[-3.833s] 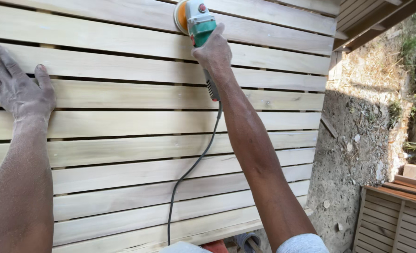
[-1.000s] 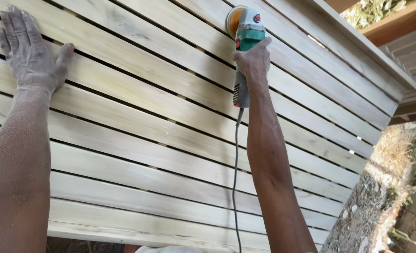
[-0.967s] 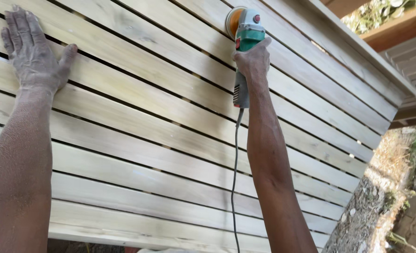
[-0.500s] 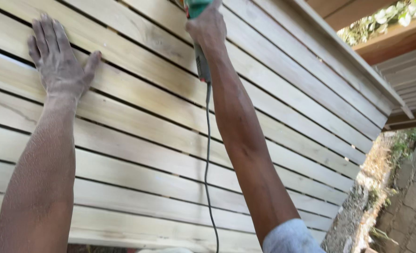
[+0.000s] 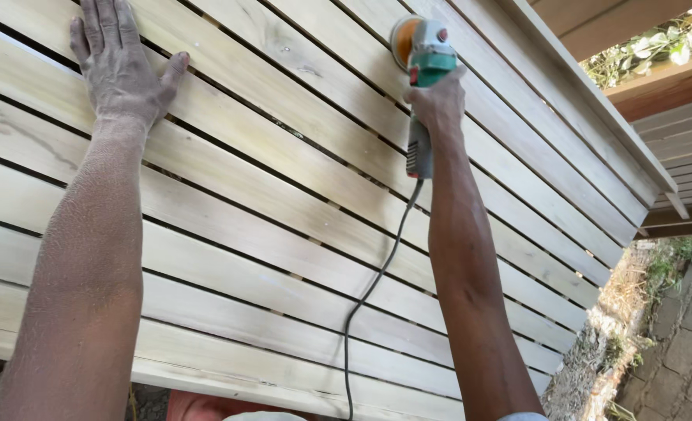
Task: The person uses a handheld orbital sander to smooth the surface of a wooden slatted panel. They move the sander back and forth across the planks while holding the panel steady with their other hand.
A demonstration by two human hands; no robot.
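Right hand (image 5: 438,105) clenching green sander (image 5: 421,58), disc pressing upper slat of panel (image 5: 284,203); sanding pass underway. Left hand (image 5: 120,66) lying flat, open, bracing panel. Next likely needing steady pressure along grain.

Bare forearms, 2 dust-coated hands (image 5: 120,70), no gloves.

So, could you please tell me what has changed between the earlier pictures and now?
The right hand has carried the green sander from the slats on the left further right, toward the panel's end. The left hand has shifted along the slatted wooden panel with it. Unchanged: the right hand grips the sander, its disc on the wood, cord hanging; the left palm lies flat.
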